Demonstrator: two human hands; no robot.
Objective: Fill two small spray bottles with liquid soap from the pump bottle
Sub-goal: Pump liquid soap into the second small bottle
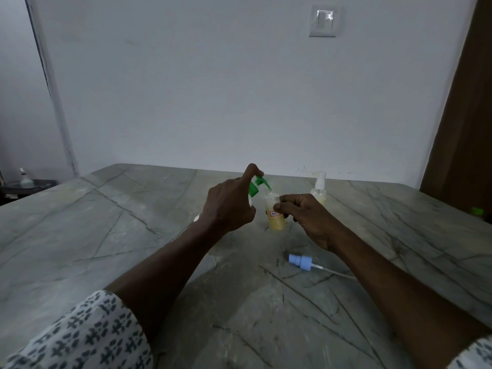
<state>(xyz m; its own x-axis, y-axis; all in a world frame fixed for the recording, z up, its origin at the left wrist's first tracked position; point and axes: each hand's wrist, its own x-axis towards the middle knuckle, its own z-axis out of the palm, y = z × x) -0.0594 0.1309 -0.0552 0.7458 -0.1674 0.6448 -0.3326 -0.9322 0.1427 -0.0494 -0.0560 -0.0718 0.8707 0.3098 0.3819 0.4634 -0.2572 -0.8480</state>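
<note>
My left hand (pixel 229 206) grips the pump bottle, whose green pump head (pixel 257 185) shows above my fingers; my forefinger rests on top of the pump. Its green spout points down into the open mouth of a small clear spray bottle (pixel 275 215) holding yellowish soap. My right hand (pixel 306 217) holds that small bottle upright on the table. A second small spray bottle (pixel 319 191), with its white sprayer on and yellowish liquid inside, stands just behind my right hand. A light blue sprayer cap (pixel 300 261) with a white tube lies on the table near my right forearm.
The work surface is a grey marble table (pixel 106 235) against a white wall. A wooden door (pixel 463 129) is at the right. A small green object (pixel 476 211) sits at the table's right edge. At far left, a white bottle (pixel 24 177) stands on a dark ledge.
</note>
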